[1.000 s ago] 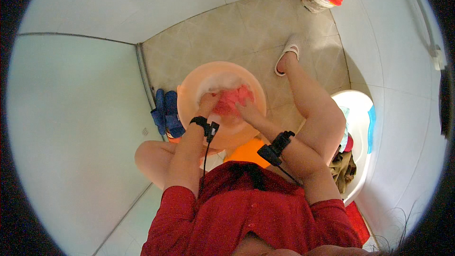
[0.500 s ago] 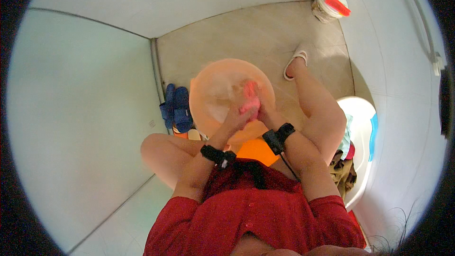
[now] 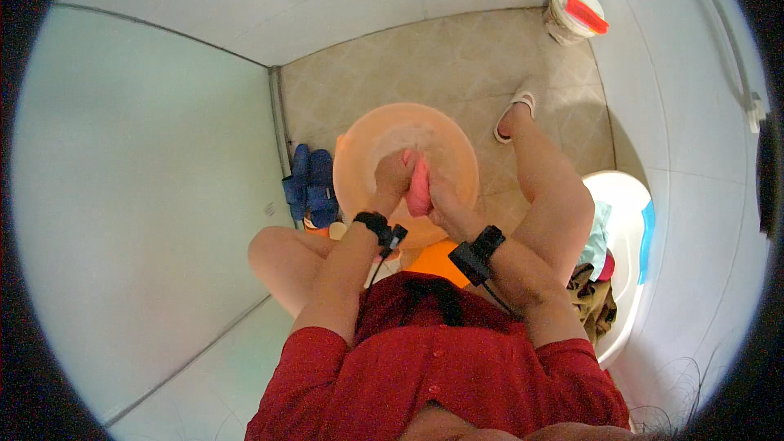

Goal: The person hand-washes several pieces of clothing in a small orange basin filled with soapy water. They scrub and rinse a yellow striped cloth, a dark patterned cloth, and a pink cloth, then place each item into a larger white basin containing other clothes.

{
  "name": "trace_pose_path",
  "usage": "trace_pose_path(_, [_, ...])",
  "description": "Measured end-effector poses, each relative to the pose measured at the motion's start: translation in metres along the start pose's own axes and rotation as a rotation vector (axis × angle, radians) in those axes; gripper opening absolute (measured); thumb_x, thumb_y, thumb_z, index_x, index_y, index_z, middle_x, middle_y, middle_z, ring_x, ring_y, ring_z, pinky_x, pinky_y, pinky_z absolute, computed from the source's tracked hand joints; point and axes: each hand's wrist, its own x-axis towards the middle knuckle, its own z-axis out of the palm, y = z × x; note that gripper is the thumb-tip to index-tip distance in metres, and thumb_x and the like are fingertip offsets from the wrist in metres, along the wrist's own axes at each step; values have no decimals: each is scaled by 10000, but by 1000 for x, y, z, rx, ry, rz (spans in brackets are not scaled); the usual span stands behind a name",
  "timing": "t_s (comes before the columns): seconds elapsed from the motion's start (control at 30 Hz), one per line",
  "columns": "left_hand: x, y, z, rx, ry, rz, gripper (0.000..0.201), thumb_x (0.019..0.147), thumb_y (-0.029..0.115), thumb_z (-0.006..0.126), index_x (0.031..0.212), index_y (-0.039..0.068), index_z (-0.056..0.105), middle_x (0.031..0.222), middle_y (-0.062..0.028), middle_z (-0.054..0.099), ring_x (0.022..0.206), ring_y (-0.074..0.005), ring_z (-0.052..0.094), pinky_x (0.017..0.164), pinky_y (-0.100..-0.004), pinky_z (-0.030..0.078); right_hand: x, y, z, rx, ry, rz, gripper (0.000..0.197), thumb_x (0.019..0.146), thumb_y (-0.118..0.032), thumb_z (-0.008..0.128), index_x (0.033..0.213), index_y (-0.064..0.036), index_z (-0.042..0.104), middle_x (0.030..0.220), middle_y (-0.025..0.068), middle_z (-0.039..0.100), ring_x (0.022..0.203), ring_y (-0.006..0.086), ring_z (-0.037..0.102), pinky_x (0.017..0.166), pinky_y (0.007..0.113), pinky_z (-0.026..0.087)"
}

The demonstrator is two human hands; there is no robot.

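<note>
Both of my hands grip a bunched pink cloth (image 3: 419, 189) over a peach-coloured plastic basin (image 3: 356, 155). My left hand (image 3: 394, 173) is closed around the cloth's far upper end. Lower down, on the cloth's right side, my right hand (image 3: 443, 198) is closed on it, with some fingers hidden. The cloth looks squeezed into a thick roll between them. Inside the basin the bottom looks pale and cloudy, maybe soapy water. Each wrist wears a black strap with a small device.
Blue slippers (image 3: 321, 188) stand left of the basin beside a frosted glass panel (image 3: 155, 196). At right, a white tub (image 3: 629, 278) holds several garments (image 3: 594, 302). A lidded white bucket (image 3: 563, 23) with a red brush-like item (image 3: 586, 15) sits in the far corner.
My left hand has shifted up and left around the cloth. The cloth now looks longer and more upright, in a tighter roll. My view has moved slightly.
</note>
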Motion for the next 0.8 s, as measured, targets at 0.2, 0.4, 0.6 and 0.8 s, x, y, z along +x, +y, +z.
trace_pose_path(0.2, [34, -89, 37, 342, -139, -205, 470, 917, 438, 473, 1158, 46, 564, 1196, -210, 578, 1112, -424, 512, 943, -532, 406, 7, -13, -10, -134, 315, -259, 334, 1003, -247, 444, 1271, -53, 485, 1228, 67, 552, 1125, 177, 531, 975, 327, 434])
trace_pose_path(0.4, [-6, -45, 65, 485, -469, 116, 529, 916, 454, 477, 1260, 56, 533, 1198, -196, 594, 1210, -374, 485, 984, -492, 384, 12, -28, -19, -354, 359, -165, 312, 966, -196, 489, 1238, -44, 500, 1191, 80, 556, 1101, 190, 529, 971, 324, 429])
trace_pose_path(0.6, [9, -27, 18, 161, -305, -144, 397, 883, 361, 529, 1107, 54, 642, 1078, -189, 660, 1064, -326, 595, 905, -428, 449, 11, -26, -2, -356, 373, -251, 261, 962, -123, 444, 1190, -31, 532, 1053, 81, 623, 1015, 199, 582, 921, 324, 466])
trace_pose_path(0.8, [25, -87, 74, 149, -164, -178, 334, 857, 229, 570, 1129, 45, 628, 1132, -205, 634, 1030, -349, 607, 860, -429, 489, 9, -26, -5, -299, 336, -194, 328, 1002, -249, 396, 1203, -45, 554, 1094, 51, 614, 1012, 169, 558, 907, 294, 427])
